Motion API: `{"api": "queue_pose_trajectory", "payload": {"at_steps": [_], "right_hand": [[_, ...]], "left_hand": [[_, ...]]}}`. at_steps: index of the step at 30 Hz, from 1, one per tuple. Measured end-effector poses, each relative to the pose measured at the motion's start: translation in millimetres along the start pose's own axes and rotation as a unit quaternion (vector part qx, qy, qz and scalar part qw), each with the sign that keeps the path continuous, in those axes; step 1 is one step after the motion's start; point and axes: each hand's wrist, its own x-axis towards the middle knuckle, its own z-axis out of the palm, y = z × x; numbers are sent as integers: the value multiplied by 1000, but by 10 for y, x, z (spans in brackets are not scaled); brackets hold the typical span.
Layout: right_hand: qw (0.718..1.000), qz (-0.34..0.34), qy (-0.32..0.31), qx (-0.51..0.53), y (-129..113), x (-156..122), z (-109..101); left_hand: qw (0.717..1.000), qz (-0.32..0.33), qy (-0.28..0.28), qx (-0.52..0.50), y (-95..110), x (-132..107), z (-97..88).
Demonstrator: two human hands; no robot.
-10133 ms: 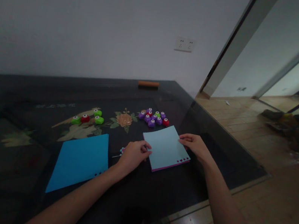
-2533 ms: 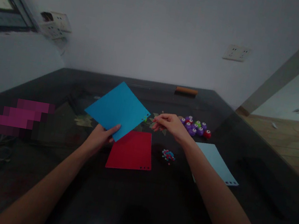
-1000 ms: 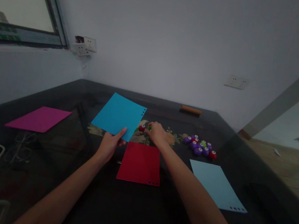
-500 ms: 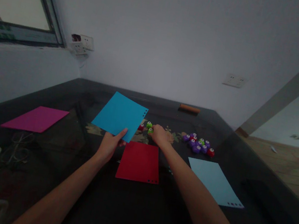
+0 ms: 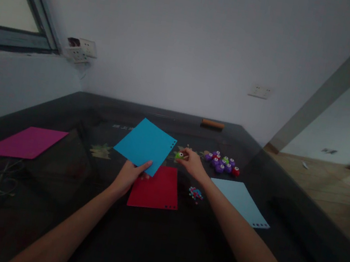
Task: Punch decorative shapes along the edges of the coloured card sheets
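Observation:
My left hand [image 5: 130, 175] is closed on the lower corner of a blue paper sheet [image 5: 146, 142], thumb on top, and holds it tilted above the table. Dark dots run along the sheet's right corner. Between the fingertips of my right hand [image 5: 192, 161] is a small green ball with an eye [image 5: 180, 155], just right of the blue sheet. Below the hands a red sheet [image 5: 154, 190] lies flat, its upper left part covered by the left hand and the blue sheet. Purple, red and green eye balls [image 5: 220, 167] sit grouped right of my right hand.
Small pink, blue and white beads [image 5: 196, 193] lie right of the red sheet. A pale blue sheet [image 5: 240, 200] is farther right, a magenta sheet [image 5: 25, 143] at left above a coiled cable [image 5: 0, 184]. A brown stick [image 5: 213, 124] rests near the wall.
My right hand has lifted the green ball slightly off the table. The blue sheet has shifted a little lower and right. The view has turned, and the beads now show beside my right forearm.

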Motion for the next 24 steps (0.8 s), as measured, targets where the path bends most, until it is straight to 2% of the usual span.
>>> {"api": "queue_pose_trajectory", "payload": {"at_steps": [2, 6, 12, 16, 20, 24], "right_hand": [[993, 9, -14, 114, 68, -146, -104], [951, 72, -30, 299, 197, -484, -318], [911, 90, -50, 400, 296, -931, -580], [873, 111, -48, 473, 344, -1063, -629], [820, 140, -76, 550, 381, -1102, -621], [794, 145, -94, 583, 371, -1124, -614]], "left_hand": [[999, -8, -19, 25, -14, -59, 64], [998, -9, -39, 51, 14, -179, 226], [991, -31, -97, 92, 76, -377, 612], [992, -32, -82, 86, 18, -507, 844], [990, -40, -61, 120, -30, -581, 881], [985, -34, -75, 148, 3, -581, 814]]}}
